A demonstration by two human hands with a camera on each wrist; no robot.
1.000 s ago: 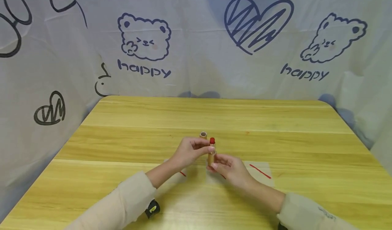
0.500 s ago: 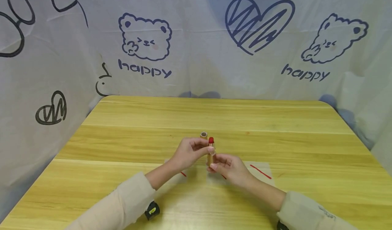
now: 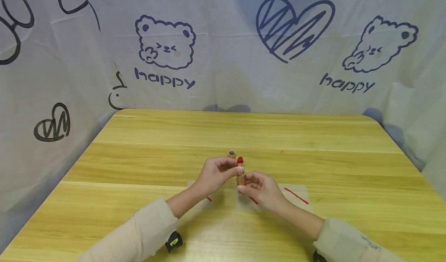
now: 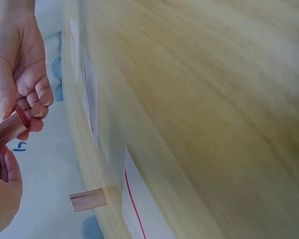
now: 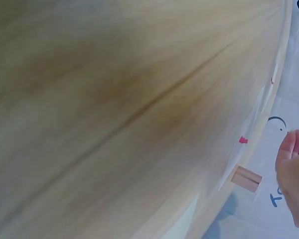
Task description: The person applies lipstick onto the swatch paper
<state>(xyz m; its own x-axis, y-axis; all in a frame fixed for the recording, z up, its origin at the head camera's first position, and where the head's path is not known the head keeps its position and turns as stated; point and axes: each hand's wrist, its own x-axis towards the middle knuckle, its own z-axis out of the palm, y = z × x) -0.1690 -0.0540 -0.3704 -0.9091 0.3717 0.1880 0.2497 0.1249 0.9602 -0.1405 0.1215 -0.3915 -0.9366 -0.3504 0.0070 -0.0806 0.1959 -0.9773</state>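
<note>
An uncapped lipstick [image 3: 241, 180] with a red tip stands upright between both hands, over the middle of the table. My left hand [image 3: 216, 174] pinches its upper part just under the red bullet. Lower down, my right hand [image 3: 263, 190] grips the gold-pink base between thumb and fingers. In the left wrist view the base [image 4: 6, 130] shows lettering, with the right hand above it and the left below. The lipstick's cap [image 3: 231, 154] stands upright on the table just behind the left fingertips, its hollow end up. The right wrist view shows the cap [image 5: 246, 179] too.
Pale paper pieces lie in a row under the hands, each with a red stroke; the right-hand paper [image 3: 294, 198] shows best, and the forearms partly cover the others. The wooden table [image 3: 139, 130] ends at a cloth backdrop [image 3: 226, 60] with drawings.
My right thumb and fingers have shifted slightly on the lipstick's base, and the red bullet now shows a different, slanted face. The left hand and the cap have stayed in place.
</note>
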